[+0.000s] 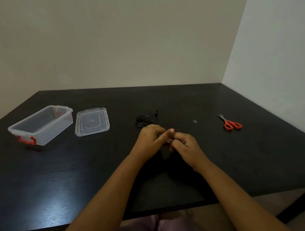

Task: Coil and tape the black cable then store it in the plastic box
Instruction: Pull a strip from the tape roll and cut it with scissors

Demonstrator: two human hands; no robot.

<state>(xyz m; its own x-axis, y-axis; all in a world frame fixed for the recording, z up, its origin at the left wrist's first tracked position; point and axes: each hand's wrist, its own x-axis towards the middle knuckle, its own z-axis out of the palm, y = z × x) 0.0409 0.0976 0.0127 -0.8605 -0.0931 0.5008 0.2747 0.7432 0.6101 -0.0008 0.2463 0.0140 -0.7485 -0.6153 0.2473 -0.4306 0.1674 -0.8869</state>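
The black cable (143, 121) lies in a loose coil on the black table (183, 99), just beyond my hands, with its plug end (156, 112) sticking out to the right. My left hand (152, 138) and my right hand (183, 143) meet over the table's middle, fingers curled. Between their fingertips they pinch a small clear piece of tape (169, 141). The clear plastic box (41, 124) with red latches stands open at the far left.
The box's clear lid (91, 121) lies flat just right of the box. Orange-handled scissors (230, 122) rest at the right side. A small clear scrap (195, 121) lies between the cable and the scissors. Walls close the table's back and right.
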